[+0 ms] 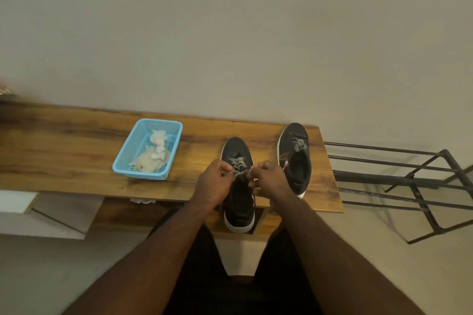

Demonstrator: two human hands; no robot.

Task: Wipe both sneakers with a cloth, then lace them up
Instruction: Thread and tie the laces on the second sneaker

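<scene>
A single head-worn wide-angle camera looks forward and steeply down over the person's own forearms onto the wooden table (pixel 76 151), from close above its near edge. It faces the plain wall behind the table, which fills the upper half; a metal rack (pixel 399 181) shows right of the table.

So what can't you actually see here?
Only the head view:
- Lace ends on the near sneaker: covered by the left hand and right hand, so knot progress is unclear.
- Cloth in the basket: crumpled, too small to tell one piece from several.
- Far sneaker: its knot is too small to judge.
- Something white under the table edge: mostly hidden.
- Rack: cut off by the right edge.
</scene>
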